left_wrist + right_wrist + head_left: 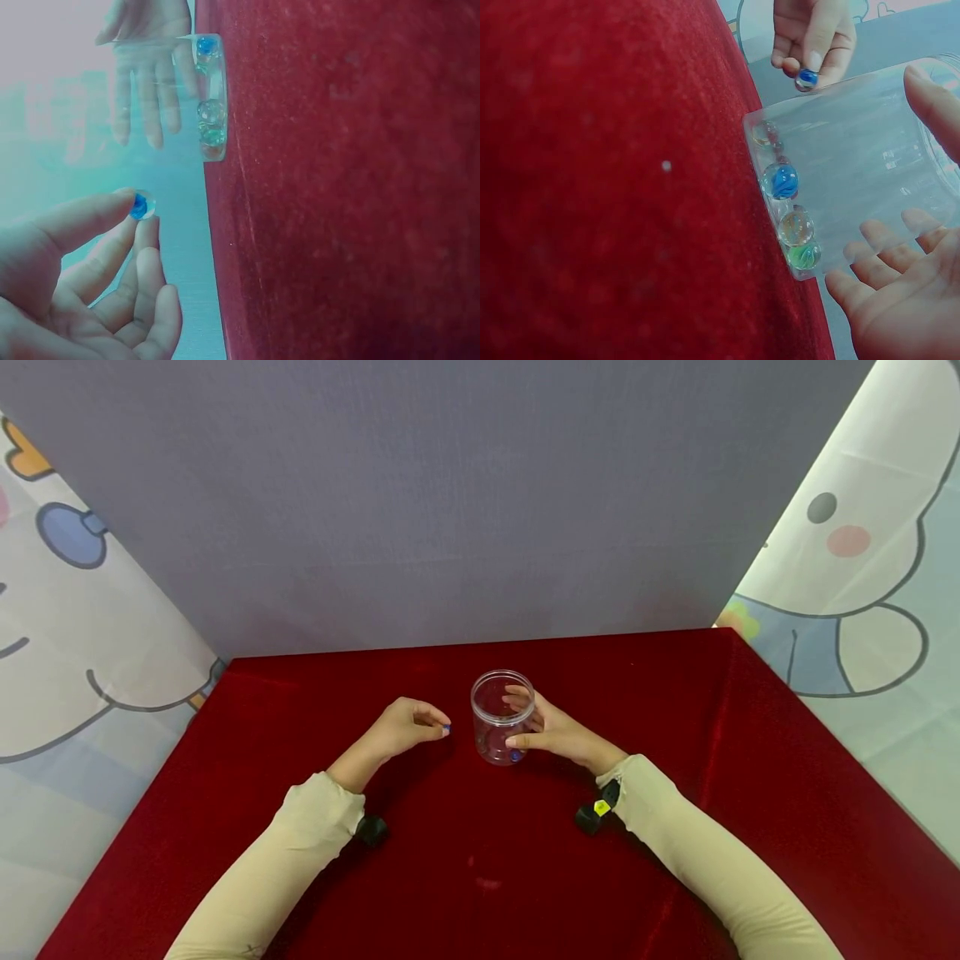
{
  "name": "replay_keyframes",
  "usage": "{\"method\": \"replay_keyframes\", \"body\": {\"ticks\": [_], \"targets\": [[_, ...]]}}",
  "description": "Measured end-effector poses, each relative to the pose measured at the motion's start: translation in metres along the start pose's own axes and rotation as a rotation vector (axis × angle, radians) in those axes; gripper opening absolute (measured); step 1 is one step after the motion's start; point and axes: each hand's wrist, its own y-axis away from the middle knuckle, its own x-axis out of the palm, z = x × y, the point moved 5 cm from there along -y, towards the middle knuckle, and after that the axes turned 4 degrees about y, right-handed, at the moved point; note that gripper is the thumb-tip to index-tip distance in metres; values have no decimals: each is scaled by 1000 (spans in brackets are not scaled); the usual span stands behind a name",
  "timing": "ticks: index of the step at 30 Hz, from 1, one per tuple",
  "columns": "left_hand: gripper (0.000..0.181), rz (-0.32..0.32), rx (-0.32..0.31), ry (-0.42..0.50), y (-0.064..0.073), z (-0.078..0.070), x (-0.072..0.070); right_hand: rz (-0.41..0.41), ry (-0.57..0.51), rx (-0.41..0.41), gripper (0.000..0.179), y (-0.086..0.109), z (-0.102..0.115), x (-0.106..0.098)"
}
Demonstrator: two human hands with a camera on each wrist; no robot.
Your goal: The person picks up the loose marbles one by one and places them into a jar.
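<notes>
A clear plastic jar (491, 737) without a lid stands upright on the red cloth. My right hand (561, 735) holds it from the right side, thumb in front and fingers behind. Several glass marbles lie on the jar's bottom, among them a blue one (781, 181), a green one (805, 256) and an orange-tinted one (796, 226). Left of the jar and apart from it, my left hand (401, 728) pinches a clear marble with a blue swirl (140, 206) between thumb and fingertip. That marble is at about the height of the jar's side, outside it.
Red velvety cloth (480, 852) covers the table. A grey panel (465, 510) rises behind its far edge, and cartoon-printed sheets (97, 635) hang at both sides. Each wrist wears a small black camera (371, 831).
</notes>
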Motion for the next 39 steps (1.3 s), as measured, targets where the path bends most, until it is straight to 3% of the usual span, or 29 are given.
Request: {"method": "replay_keyframes", "body": {"ticks": [9, 21, 31, 39], "targets": [[22, -95, 97, 2, 3, -7, -4, -6, 8, 7, 83, 1, -2, -1], [24, -192, 124, 99, 8, -17, -13, -7, 5, -8, 83, 1, -3, -1], [26, -240, 176, 178, 12, -30, -15, -2, 3, -9, 83, 1, -3, 0], [27, -237, 221, 224, 13, -40, -12, -6, 9, -2, 82, 2, -2, 0]]}}
